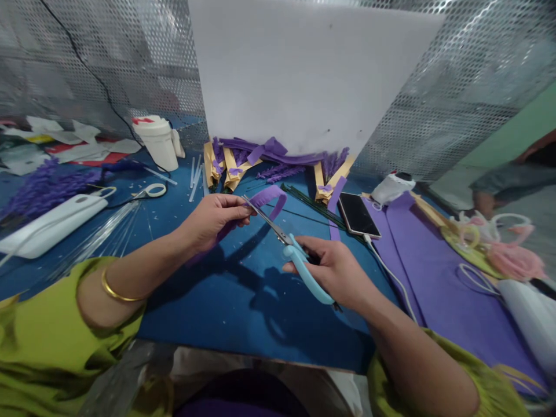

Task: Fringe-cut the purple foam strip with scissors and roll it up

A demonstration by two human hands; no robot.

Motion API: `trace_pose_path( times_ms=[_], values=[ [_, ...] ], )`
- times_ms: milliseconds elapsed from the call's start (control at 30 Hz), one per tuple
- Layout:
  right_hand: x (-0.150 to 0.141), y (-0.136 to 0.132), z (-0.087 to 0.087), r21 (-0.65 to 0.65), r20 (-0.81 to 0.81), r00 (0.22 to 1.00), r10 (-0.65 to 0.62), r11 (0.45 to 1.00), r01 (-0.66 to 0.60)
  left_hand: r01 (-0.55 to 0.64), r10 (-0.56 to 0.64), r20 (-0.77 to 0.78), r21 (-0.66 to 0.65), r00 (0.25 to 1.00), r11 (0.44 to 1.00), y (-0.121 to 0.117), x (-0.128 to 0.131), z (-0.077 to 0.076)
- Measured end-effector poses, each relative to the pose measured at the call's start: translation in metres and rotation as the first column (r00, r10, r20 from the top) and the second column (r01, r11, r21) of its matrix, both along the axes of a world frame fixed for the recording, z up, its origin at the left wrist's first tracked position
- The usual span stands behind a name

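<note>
The hands (278, 237) hold scissors (299, 260) and purple strip (271, 197); no writing is readable.

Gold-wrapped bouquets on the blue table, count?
3. Leftmost bouquet, second bouquet just right of it, third bouquet farther right by the black phone. Any behind the white board wouldn't show.

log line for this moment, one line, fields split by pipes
left hand: holds purple strip | right hand: holds blue-handled scissors, blades at strip | on table: phone, white cup
</note>
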State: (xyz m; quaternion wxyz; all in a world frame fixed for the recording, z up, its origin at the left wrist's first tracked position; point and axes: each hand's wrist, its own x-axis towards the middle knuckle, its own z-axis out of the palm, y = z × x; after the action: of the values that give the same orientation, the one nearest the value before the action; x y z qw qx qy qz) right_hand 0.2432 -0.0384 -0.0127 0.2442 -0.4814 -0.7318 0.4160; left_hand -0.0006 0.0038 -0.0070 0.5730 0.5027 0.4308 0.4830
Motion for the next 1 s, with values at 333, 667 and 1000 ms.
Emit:
trace_pose_path(
  times_ms=[333, 667, 1000],
  values=[
    [-0.0011, 0.0007, 0.0015, -0.001, 0.013, 1.0, -0.007, 1.0, 0.007, -0.005, 0.005, 0.02, -0.03, 1.0, 1.0, -0.0007, -0.0005, 0.0016],
    [-0.003, 0.0011, 0.005, -0.004, 0.021, 0.999, -0.046, 0.999, 0.046, -0.035, 0.034, -0.01, -0.034, 0.999, 0.999, -0.0003, -0.0008, 0.0017],
    [-0.0043, -0.0007, 0.0047, -0.001, 0.007, 0.999, -0.05, 0.999, 0.05, -0.036, 0.036, 0.014, -0.029, 0.999, 0.999, 0.0001, -0.001, -0.0003]
  ],
)
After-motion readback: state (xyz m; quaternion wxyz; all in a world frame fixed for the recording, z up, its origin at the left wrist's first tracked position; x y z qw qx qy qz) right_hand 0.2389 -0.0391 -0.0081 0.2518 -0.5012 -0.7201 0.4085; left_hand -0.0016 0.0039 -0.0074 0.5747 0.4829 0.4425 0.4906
